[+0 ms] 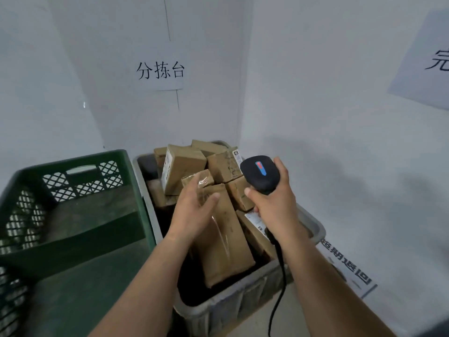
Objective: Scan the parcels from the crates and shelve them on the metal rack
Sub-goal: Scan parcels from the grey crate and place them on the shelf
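Over the grey crate, reaches left hand, fingers apart, toward a long parcel, clamps right hand round the scanner; seemingly early, many parcels waiting.

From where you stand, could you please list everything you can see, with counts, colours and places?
Green lattice plastic crate: one, green, left, beside the grey crate.
Grey plastic crate: one, grey, centre, in the wall corner.
Brown cardboard parcels: about nine visible, brown, piled in the grey crate.
Black handheld barcode scanner: one, black with a blue and red mark, above the parcels.
Black scanner cable: one, black, hanging below the scanner.
White paper signs: three, black characters; two on walls, one lying right of the grey crate.
Left hand: open, over the parcels.
Right hand: grips the scanner.
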### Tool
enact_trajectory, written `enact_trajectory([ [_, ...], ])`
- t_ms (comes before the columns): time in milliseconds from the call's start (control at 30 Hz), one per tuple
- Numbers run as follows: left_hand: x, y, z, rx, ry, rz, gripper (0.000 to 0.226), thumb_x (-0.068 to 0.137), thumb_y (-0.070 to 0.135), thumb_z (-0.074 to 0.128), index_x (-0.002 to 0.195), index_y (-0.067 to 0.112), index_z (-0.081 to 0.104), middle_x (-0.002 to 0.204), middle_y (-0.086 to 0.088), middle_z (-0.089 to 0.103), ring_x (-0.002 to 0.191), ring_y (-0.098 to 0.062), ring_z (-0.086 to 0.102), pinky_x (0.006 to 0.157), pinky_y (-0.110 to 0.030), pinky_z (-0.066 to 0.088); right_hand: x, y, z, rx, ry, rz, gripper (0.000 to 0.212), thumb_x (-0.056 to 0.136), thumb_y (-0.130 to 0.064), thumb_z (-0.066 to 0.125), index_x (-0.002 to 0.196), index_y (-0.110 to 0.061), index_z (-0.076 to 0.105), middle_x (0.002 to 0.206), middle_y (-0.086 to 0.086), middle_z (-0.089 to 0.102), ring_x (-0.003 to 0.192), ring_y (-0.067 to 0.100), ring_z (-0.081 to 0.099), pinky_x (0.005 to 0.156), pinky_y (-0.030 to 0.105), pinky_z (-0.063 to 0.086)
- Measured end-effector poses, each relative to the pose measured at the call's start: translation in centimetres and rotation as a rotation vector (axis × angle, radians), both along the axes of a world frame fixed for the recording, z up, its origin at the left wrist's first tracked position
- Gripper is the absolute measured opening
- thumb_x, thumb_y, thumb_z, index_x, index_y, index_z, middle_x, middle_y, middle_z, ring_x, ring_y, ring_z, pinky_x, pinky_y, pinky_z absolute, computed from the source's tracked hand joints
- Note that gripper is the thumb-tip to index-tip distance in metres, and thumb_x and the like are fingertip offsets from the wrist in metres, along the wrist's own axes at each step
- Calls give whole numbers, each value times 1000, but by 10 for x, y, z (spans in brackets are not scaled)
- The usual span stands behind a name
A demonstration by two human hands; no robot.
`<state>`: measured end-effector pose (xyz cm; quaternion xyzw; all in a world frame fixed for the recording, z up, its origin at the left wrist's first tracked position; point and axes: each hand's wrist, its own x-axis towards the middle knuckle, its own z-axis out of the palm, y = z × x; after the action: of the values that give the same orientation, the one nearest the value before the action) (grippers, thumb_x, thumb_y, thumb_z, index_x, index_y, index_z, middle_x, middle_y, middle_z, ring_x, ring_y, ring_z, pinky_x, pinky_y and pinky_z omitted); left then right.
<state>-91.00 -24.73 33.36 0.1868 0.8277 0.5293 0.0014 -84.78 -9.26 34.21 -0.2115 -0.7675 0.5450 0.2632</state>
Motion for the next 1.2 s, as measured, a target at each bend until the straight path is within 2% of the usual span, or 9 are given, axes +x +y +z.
enact_trajectory([
  [100, -15, -5, -9, -13, -59, 65, 75, 88, 35, 63, 150, 24, 22, 151, 0, 34, 137, -16, 37, 113, -43, 33, -24, -2, -8, 3, -25, 65, 95, 77, -19, 79, 149, -44, 22, 129, -7, 58, 101, 25, 65, 92, 49, 55],
  [200, -32, -6, -13, -56, -78, 128, 75, 88, 36, 63, 150, 23, 22, 149, -1, 38, 135, -17, 39, 111, -44, 34, -50, -3, -7, 26, -44, 147, 95, 78, -17, 78, 151, -40, 22, 121, -7, 61, 89, 24, 65, 91, 45, 56],
  [467, -75, 0, -18, -157, -102, 157, 52, 89, 27, 62, 137, 26, 41, 124, 7, 53, 112, -13, 50, 86, -23, 33, -115, -7, -21, -70, -112, 312, 96, 79, -12, 76, 152, -38, 21, 128, -3, 59, 89, 20, 56, 93, 47, 54],
  [633, -93, 4, -26, -229, -252, 128, 76, 91, 32, 59, 152, 21, 15, 149, -3, 39, 136, -21, 36, 104, -26, 29, -140, -8, -27, -92, -187, 393, 100, 78, -10, 75, 154, -36, 15, 128, -1, 58, 89, 22, 54, 90, 47, 52],
  [733, -97, 6, -31, -210, -301, 123, 78, 89, 33, 61, 152, 24, 16, 147, -1, 42, 134, -20, 39, 110, -29, 30, -144, -5, -24, -116, -230, 434, 97, 80, -7, 73, 153, -35, 16, 124, 5, 62, 73, 18, 57, 67, 32, 53],
  [800, -96, 6, -31, -162, -297, 129, 74, 88, 34, 63, 149, 26, 24, 140, 0, 49, 128, -20, 47, 109, -37, 36, -140, -4, -21, -128, -245, 452, 93, 82, -5, 71, 153, -34, 17, 113, 6, 64, 51, 12, 55, 47, 24, 46],
  [867, -91, 6, -29, -120, -274, 153, 67, 86, 33, 65, 144, 27, 31, 130, 1, 56, 119, -20, 53, 104, -39, 41, -134, -4, -20, -125, -233, 450, 94, 83, -5, 70, 154, -35, 16, 113, 6, 64, 44, 8, 54, 44, 23, 44],
  [1033, -72, -2, -18, 8, -204, 179, 43, 87, 29, 65, 125, 24, 46, 112, 2, 63, 100, -17, 62, 91, -43, 51, -109, -2, -11, -162, -106, 383, 92, 84, -6, 71, 154, -33, 18, 121, 9, 62, 46, 7, 56, 43, 20, 44],
  [1200, -38, -7, -16, 32, -92, 240, 13, 93, 25, 57, 103, 20, 52, 99, 3, 60, 92, -13, 60, 79, -27, 50, -77, -7, -17, -175, -64, 302, 96, 83, -10, 74, 156, -32, 15, 123, 9, 61, 65, 13, 60, 46, 16, 46],
])
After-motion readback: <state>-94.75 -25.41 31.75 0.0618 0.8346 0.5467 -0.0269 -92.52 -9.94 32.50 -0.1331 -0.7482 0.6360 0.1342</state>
